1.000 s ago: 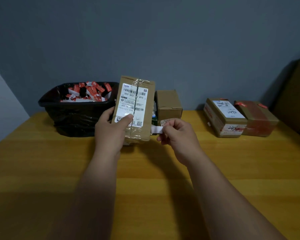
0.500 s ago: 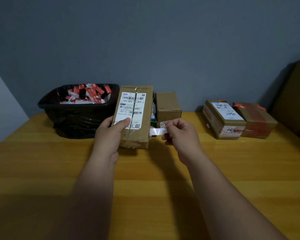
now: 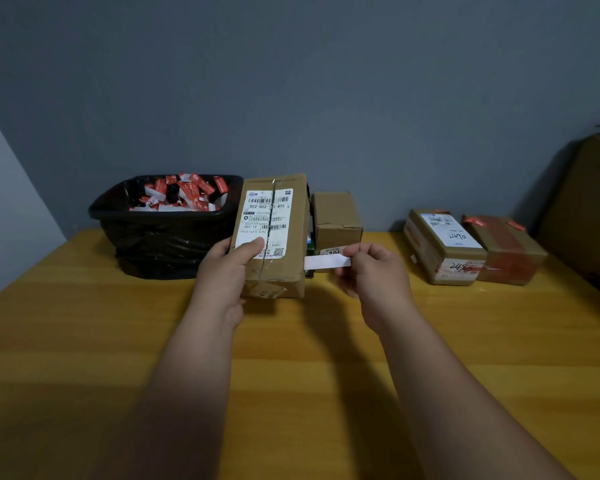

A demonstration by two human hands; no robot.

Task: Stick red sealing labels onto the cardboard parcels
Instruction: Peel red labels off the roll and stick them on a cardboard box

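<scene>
- Cardboard parcel point(image 3: 274, 237) at frame centre, tilted up on its near edge, brown and taped along the middle, with a white shipping label on the upturned face.
- Probably light and stiff enough to hold one-handed; corners look a little crushed, so best gripped along the long side edges rather than at the ends.
- Left hand point(image 3: 229, 268) clamped on the parcel's left edge, thumb pressed over the label's lower part.
- Right hand point(image 3: 371, 271) just right of the parcel, pinching a pale paper strip point(image 3: 326, 262) that reaches to the parcel's right side; red face not visible from here, cannot tell whether this is backing or the sticker itself.
- Thin and floppy, likely tacky on one side; safest held by the very tip and kept taut to avoid folding onto itself.
- Black bin point(image 3: 163, 223) in the left middle of the frame, behind the left hand, heaped with red and white label scraps point(image 3: 184, 194).
- Small plain box point(image 3: 336, 220) just behind the right hand; two parcels point(image 3: 444, 245) with red labels at right middle, touching each other.
- Yellow wooden table point(image 3: 84, 341) filling the lower frame, smooth and flat; grey wall point(image 3: 291, 81) across the top, dim light, large carton point(image 3: 589, 209) at the right edge.
</scene>
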